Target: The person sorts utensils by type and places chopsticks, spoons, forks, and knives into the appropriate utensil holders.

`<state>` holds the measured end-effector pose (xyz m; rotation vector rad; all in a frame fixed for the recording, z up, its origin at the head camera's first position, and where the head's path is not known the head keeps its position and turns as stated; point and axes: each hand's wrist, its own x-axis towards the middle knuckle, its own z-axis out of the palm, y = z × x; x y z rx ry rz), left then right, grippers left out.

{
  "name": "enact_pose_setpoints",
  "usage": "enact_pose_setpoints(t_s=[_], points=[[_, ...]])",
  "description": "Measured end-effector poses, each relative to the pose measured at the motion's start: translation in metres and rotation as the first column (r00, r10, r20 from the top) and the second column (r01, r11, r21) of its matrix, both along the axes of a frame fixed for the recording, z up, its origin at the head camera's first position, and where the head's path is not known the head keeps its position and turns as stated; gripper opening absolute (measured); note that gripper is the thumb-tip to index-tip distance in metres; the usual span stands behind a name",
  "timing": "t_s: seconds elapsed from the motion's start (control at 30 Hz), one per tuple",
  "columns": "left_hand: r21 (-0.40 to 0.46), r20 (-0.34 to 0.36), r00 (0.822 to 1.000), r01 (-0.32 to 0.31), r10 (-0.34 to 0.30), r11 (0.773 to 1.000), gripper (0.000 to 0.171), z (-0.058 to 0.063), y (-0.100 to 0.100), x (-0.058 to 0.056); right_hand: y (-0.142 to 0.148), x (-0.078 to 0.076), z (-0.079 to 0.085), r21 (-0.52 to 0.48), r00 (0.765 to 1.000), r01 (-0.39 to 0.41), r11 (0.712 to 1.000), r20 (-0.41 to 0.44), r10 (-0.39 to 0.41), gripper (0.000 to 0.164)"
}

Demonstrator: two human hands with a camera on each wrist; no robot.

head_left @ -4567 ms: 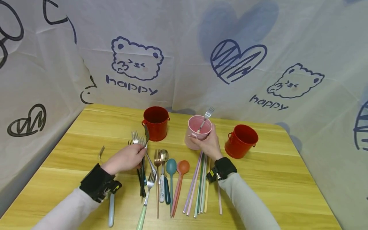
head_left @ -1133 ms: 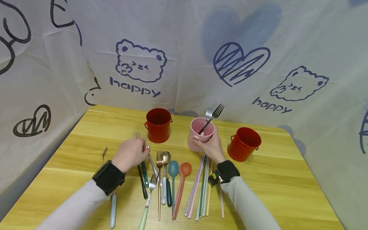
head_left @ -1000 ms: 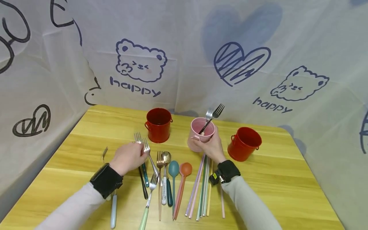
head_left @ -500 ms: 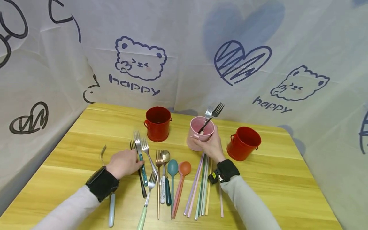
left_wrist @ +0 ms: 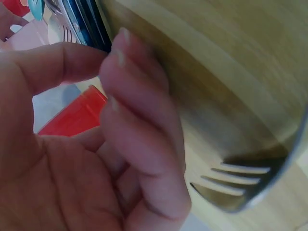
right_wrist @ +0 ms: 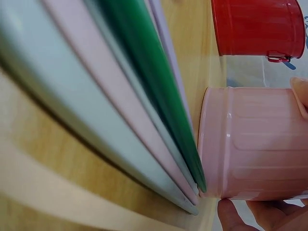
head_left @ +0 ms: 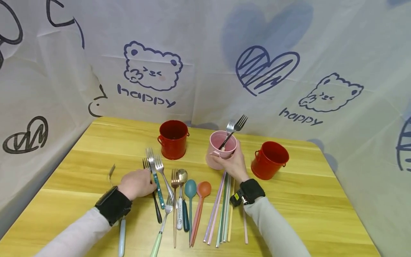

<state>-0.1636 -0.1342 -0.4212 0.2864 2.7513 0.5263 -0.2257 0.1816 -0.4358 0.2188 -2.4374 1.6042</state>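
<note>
My left hand (head_left: 136,184) is over the left cluster of forks, thumb and fingertips pinching a black fork (head_left: 156,207) that lies on the table. In the left wrist view its fingertips meet at the dark handles (left_wrist: 89,24). Just to the right lie a teal-handled fork (head_left: 158,185) and a silver fork (head_left: 163,171). My right hand (head_left: 236,162) grips the side of a pink bucket (head_left: 212,159), thumb near the rim. A dark fork (head_left: 237,126) and a light-handled fork (head_left: 229,127) lean inside it, tines up.
Red buckets stand left (head_left: 173,142) and right (head_left: 268,162) of the pink one. Spoons (head_left: 191,189), a rose-gold fork (head_left: 174,200), a green-handled fork (head_left: 160,232) and several chopsticks (head_left: 224,210) lie in front. A blue-handled fork (head_left: 122,235) is partly under the left wrist.
The dark fork that my left hand held first now stands in the pink bucket. My left hand has since gone back to the forks and down to the black one. The right hand keeps its grip.
</note>
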Motion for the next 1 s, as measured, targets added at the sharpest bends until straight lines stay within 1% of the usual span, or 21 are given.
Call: enact_pose_setpoints(t_s=[0.1,0.17,0.27,0.4,0.53,0.67,0.87,0.93,1.0], points=[[0.004,-0.007,1.0,-0.027,0.027,1.0,0.038,-0.002,0.001,0.0,-0.004,0.009,0.013,0.009,1.0,-0.003,1.0,0.003,0.003,0.089],[0.009,-0.004,0.999,-0.041,0.041,0.999,0.041,-0.003,0.002,0.0,-0.005,0.013,0.018,0.016,1.0,-0.004,1.0,0.007,0.004,0.089],[0.014,0.005,0.998,-0.06,0.059,0.998,0.041,-0.006,0.002,-0.001,-0.001,0.007,0.006,0.025,1.0,0.007,1.0,0.012,-0.007,0.09],[0.03,-0.007,0.996,-0.084,0.084,0.996,0.039,-0.007,0.001,-0.002,0.003,-0.004,-0.012,0.033,1.0,0.027,0.999,0.003,-0.027,0.092],[0.034,-0.015,0.995,-0.096,0.097,0.995,0.038,-0.006,0.0,-0.001,0.002,-0.005,-0.013,0.031,1.0,0.021,0.999,-0.015,-0.021,0.092],[0.046,-0.011,0.994,-0.107,0.107,0.993,0.036,-0.006,0.0,0.0,0.002,-0.005,-0.011,0.036,0.999,0.033,0.999,-0.005,-0.033,0.092],[0.068,-0.005,0.993,-0.117,0.118,0.991,0.039,-0.006,-0.001,0.0,0.003,-0.005,-0.009,0.039,0.999,0.034,0.999,0.005,-0.034,0.093],[0.078,-0.006,0.994,-0.112,0.113,0.991,0.039,-0.004,-0.002,0.001,0.002,-0.004,-0.006,0.032,1.0,0.025,0.999,0.003,-0.025,0.093],[0.089,-0.004,0.994,-0.106,0.106,0.99,0.038,-0.002,-0.003,0.001,0.0,0.0,0.0,0.021,1.0,0.009,1.0,-0.003,-0.009,0.091]])
